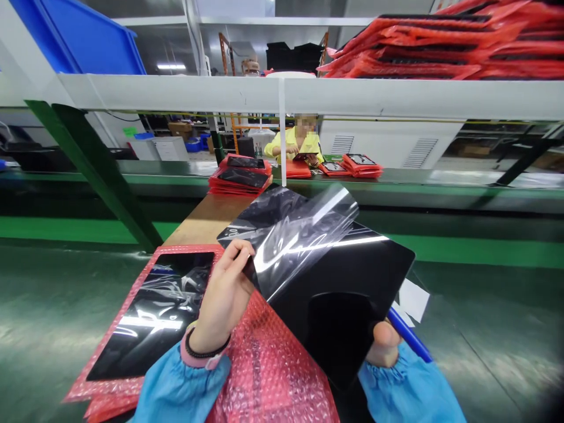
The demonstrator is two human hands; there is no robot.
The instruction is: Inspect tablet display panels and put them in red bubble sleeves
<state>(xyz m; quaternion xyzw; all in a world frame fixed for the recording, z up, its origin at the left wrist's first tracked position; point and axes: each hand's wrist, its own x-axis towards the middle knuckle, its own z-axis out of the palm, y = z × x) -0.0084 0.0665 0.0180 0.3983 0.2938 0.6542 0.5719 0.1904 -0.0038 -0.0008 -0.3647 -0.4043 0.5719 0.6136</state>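
A glossy black panel [343, 299], flat with rounded corners, is held up at a tilt in front of me. My right hand [384, 345] grips its lower right edge, thumb on the front face; the other fingers are hidden behind. A blue pen-like stick [410, 335] juts out beside that hand, and I cannot tell whether the hand holds it. Clear film [304, 241] is partly lifted off the panel's upper left, curled and creased. My left hand [229, 282] is closed in a pinch on the film's left edge.
Left, a film-covered black panel [154, 317] lies on red bubble wrap [74, 385]. More red bubble wrap [282, 364] lies below my hands. Wrapped panels [240, 176] are stacked ahead, others [440, 47] on the shelf [176, 91]. A person in yellow [286, 144] works opposite. White paper [414, 299] lies right.
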